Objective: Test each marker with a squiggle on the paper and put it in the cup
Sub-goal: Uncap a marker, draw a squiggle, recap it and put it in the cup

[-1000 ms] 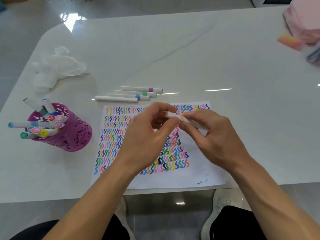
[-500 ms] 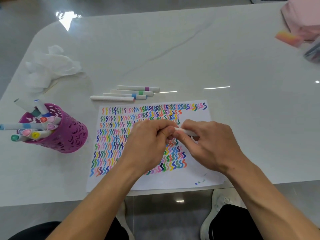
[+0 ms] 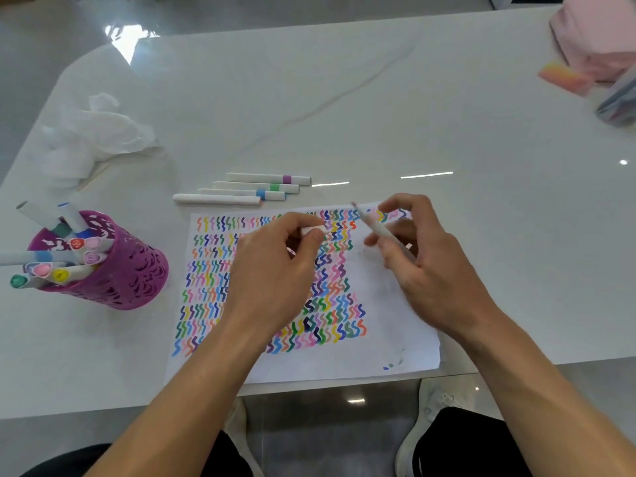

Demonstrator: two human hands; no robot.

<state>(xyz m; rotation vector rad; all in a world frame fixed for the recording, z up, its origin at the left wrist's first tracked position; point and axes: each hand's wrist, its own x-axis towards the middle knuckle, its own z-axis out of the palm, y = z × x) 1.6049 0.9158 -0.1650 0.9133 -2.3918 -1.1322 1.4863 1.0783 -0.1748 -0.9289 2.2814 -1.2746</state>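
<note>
A white paper point(image 3: 395, 339) covered in coloured squiggles lies at the table's near edge. My right hand point(image 3: 430, 270) holds an uncapped white marker point(image 3: 373, 228), its tip pointing up and away over the paper's top right. Just left of it, my left hand point(image 3: 275, 280) pinches the white marker cap point(image 3: 311, 231) above the paper. A purple cup point(image 3: 127, 270) with several markers in it stands to the left. Several capped markers point(image 3: 247, 189) lie side by side beyond the paper.
A crumpled white tissue point(image 3: 93, 136) lies at the far left. A pink cloth point(image 3: 595, 32), an orange-pink block point(image 3: 564, 77) and a clear pouch point(image 3: 619, 101) sit at the far right corner. The table's front edge runs just under the paper.
The two hands have pulled apart: the cap came off in my left hand, and my right hand swung the bare marker up and to the right.
</note>
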